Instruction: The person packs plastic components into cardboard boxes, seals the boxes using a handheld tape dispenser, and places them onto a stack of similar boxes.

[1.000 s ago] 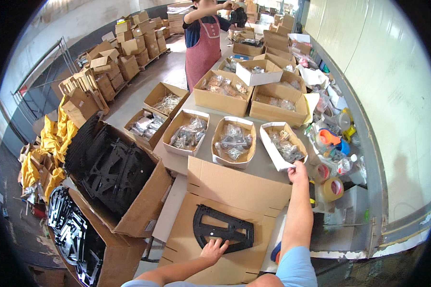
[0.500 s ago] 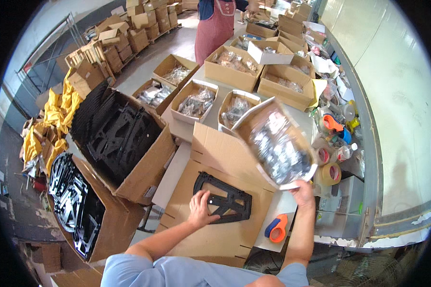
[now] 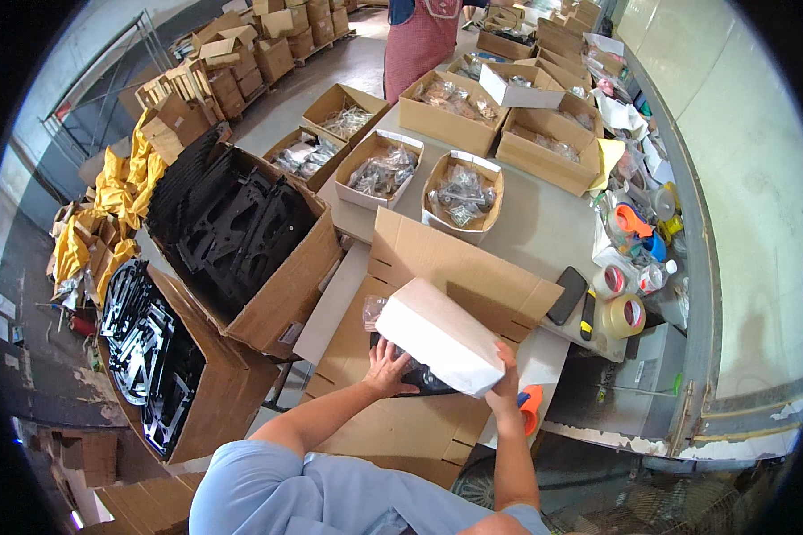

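Two hands share the head view's lower centre: right hand gripping a tipped white carton, left hand at the black frame beneath, its grip unclear; a firm end-hold should steady the tilt.

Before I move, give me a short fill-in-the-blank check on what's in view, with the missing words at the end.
1. The right hand grips a ____ box, tilted over the opened cardboard.
2. The left hand is on the ____ part that lies on the cardboard.
3. The yellow and black cutter lies between the phone and the nearest ____.
4. The co-worker wears a red ____.

Missing words: white; black; tape roll; apron.
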`<state>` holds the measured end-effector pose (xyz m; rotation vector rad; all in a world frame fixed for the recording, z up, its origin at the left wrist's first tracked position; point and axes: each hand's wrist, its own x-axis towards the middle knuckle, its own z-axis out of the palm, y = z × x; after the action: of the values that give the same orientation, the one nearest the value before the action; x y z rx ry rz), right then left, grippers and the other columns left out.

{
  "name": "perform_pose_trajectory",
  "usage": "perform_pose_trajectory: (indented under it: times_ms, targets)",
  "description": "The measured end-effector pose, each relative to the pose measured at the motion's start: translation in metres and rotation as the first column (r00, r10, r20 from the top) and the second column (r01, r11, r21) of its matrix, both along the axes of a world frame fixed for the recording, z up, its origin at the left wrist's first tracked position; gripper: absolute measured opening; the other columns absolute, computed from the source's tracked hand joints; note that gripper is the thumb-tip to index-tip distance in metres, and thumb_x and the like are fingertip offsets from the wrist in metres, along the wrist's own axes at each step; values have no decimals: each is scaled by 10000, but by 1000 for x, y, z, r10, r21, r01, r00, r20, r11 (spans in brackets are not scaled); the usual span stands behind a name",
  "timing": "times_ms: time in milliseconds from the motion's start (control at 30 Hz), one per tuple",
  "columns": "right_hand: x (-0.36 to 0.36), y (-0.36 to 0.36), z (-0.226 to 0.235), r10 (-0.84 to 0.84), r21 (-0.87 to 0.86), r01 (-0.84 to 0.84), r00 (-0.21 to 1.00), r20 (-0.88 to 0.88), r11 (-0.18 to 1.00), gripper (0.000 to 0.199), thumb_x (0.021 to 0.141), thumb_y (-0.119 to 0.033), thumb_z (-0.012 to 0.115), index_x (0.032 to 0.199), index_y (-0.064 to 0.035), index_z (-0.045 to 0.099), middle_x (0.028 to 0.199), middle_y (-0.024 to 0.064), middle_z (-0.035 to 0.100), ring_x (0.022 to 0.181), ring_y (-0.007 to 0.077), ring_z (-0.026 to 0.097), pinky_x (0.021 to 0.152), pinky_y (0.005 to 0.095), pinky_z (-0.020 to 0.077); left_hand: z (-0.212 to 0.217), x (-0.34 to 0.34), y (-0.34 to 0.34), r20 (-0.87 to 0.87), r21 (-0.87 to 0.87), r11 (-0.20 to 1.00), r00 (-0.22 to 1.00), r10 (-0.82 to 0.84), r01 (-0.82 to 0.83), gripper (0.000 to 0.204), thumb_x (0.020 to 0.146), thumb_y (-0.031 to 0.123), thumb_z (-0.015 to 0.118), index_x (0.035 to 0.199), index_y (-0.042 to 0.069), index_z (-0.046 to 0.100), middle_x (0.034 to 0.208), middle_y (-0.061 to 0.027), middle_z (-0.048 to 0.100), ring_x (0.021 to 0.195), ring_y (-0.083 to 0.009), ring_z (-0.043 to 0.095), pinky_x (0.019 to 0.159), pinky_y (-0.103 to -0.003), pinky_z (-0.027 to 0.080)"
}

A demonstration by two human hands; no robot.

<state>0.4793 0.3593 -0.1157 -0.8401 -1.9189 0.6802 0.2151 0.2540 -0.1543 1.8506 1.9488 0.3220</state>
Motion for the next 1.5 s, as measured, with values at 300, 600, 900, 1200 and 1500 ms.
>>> perform_pose_trajectory:
  times_ms: [300, 600, 900, 1200, 1500]
  targets:
    - [-15, 91, 96, -435, -581, 69, 736, -519, 811, 459, 878, -107, 644, 1290, -78, 441, 1065, 43, 579, 849, 129, 582, 726, 270, 520, 26, -15, 10, 46, 187, 975, 992, 114, -121, 704, 797, 542, 607, 1404, 272, 372, 1528, -161, 102, 1364, -449, 128, 1028, -658, 163]
    - [-54, 127, 84, -386, -637, 1, 796, -466, 771, 370, 911, -148, 599, 1216, -120, 391, 992, 56, 523, 675, 123, 552, 569, 255, 480, -28, -66, 50, 127, 68, 906, 905, 407, -417, 723, 812, 225, 616, 1436, 122, 266, 1449, -205, 299, 1285, -472, 299, 1072, -518, 263]
    - [-90, 39, -13, -212, -463, 234, 972, 101, 855, 177, 819, -94, 643, 974, -9, 640, 977, 147, 625, 806, 186, 621, 686, 300, 493, 20, -66, 42, 441, 381, 756, 824, 356, -532, 462, 697, -55, 507, 1150, 23, 548, 1085, -201, 598, 1030, -401, 524, 917, -471, 421]
    - [-168, -43, 21, 146, -66, -130, 906, 398, 989, 374, 874, -231, 582, 1205, -60, 560, 1235, 184, 532, 1162, 359, 482, 1000, 479, 356, 76, -62, -15, -112, 233, 958, 984, -141, 164, 481, 827, 379, 622, 1234, 131, 561, 1363, -90, 468, 1309, -282, 372, 1045, -519, 307]
    - [-159, -47, -66, 25, -38, -5, 826, 562, 999, 451, 797, -225, 656, 1201, -56, 550, 1302, 218, 468, 1227, 392, 402, 1027, 505, 305, 239, -322, 37, -115, 536, 612, 668, 735, -582, 467, 748, 332, 673, 1059, -1, 570, 1087, -190, 600, 1031, -365, 571, 872, -442, 462]
